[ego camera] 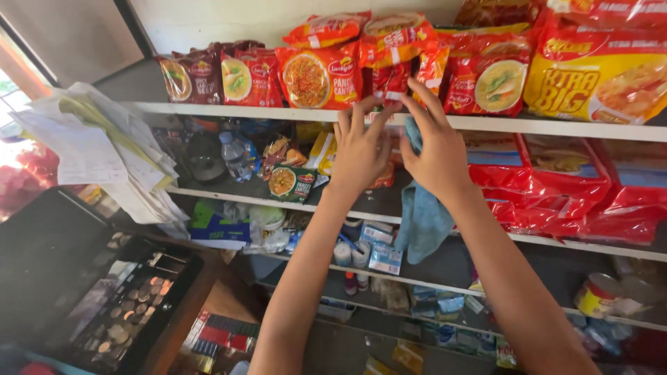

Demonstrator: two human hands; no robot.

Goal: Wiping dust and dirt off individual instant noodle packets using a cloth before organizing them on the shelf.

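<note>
Both my hands reach up to the top shelf [229, 110] of a small shop rack. My left hand [358, 147] pinches the lower edge of a red noodle packet [389, 78] that stands among other packets. My right hand [433, 142] touches the same packet with its fingertips and has a blue cloth [421, 219] caught in its palm, which hangs down in front of the second shelf. Orange noodle packets [321, 76] stand just to the left, red ones [488, 73] to the right.
A large yellow packet [599, 80] sits at the top right. Lower shelves hold red bags [563, 187], a water bottle [235, 156], small boxes and tubes. A stack of papers [104, 149] hangs at the left, above an open drawer with coins [132, 305].
</note>
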